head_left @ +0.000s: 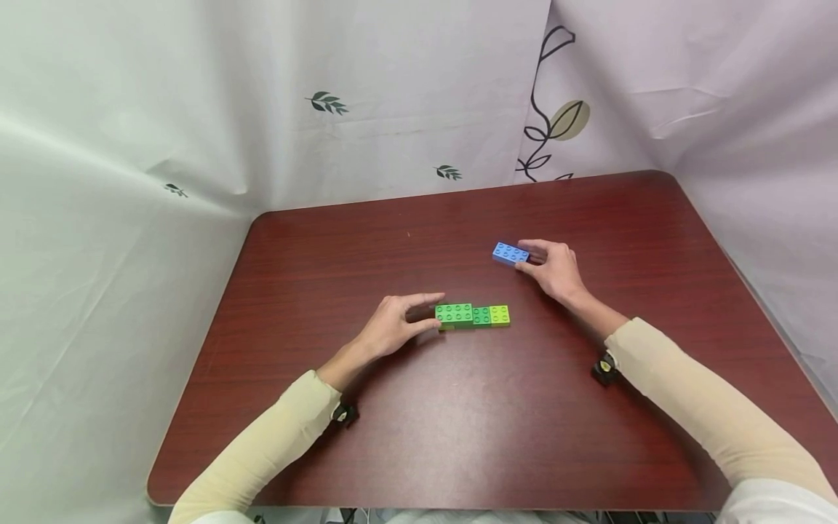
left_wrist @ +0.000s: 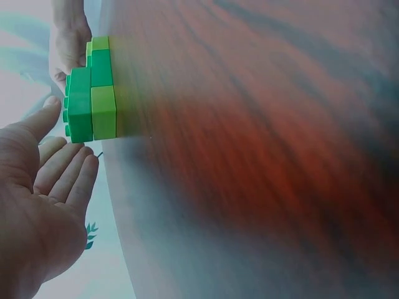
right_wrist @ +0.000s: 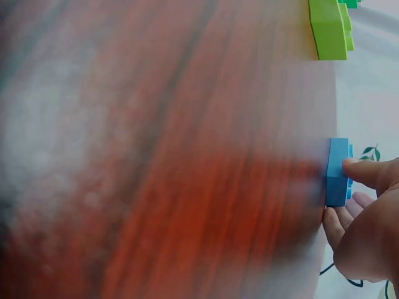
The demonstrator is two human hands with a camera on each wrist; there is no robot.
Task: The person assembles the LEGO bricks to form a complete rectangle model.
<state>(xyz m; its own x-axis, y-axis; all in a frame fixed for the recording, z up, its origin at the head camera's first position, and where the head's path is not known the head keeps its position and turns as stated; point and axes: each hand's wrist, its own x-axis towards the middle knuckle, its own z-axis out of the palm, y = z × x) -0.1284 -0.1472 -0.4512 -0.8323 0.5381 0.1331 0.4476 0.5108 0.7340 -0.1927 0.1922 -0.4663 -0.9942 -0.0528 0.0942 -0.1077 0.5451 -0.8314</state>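
Note:
In the head view a stepped row of toy building bricks (head_left: 481, 316) lies near the table's middle. A green eight-stud brick (head_left: 454, 313) sits on its left part, over a lime brick (left_wrist: 104, 112) and a darker green one (left_wrist: 101, 67). Another lime brick (head_left: 500, 314) forms the right end. My left hand (head_left: 393, 324) surrounds the left end with thumb and fingers spread, its fingertips right at the green brick. Farther back to the right, my right hand (head_left: 555, 269) pinches a blue eight-stud brick (head_left: 509, 253) by its right end, thumb on the near side, fingers behind.
A dark red-brown wooden table (head_left: 314, 255) with rounded corners lies under everything. Pale cloth (head_left: 406, 65) with printed leaves hangs behind it and along both sides. Each wrist carries a small black camera.

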